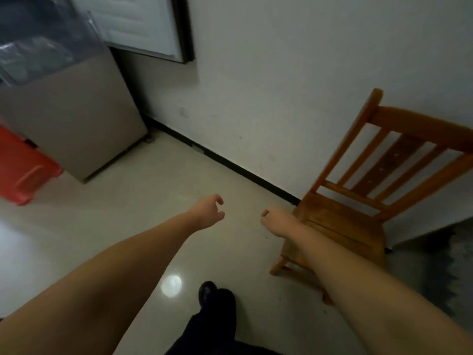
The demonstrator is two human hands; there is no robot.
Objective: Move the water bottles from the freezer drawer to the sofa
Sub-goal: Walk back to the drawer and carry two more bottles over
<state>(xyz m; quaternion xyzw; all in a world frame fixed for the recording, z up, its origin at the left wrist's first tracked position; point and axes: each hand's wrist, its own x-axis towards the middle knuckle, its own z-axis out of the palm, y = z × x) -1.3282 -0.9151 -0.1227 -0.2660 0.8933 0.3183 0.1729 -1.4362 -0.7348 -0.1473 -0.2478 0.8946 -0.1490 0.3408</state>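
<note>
Both arms reach forward over the pale floor. My left hand (208, 211) hangs with fingers loosely curled and holds nothing. My right hand (275, 221) is likewise loosely curled and empty, just left of a wooden chair. At the upper left stands the fridge-freezer (74, 116), with a clear pulled-out freezer drawer (43, 47) above its beige lower panel. The drawer's contents are blurred; I cannot make out water bottles. No sofa is in view.
A wooden slat-back chair (363, 190) stands against the white wall on the right. A red plastic bin (23, 165) sits at the left beside the freezer. The open freezer door (143, 24) is at the top. My dark shoe (207, 293) is below.
</note>
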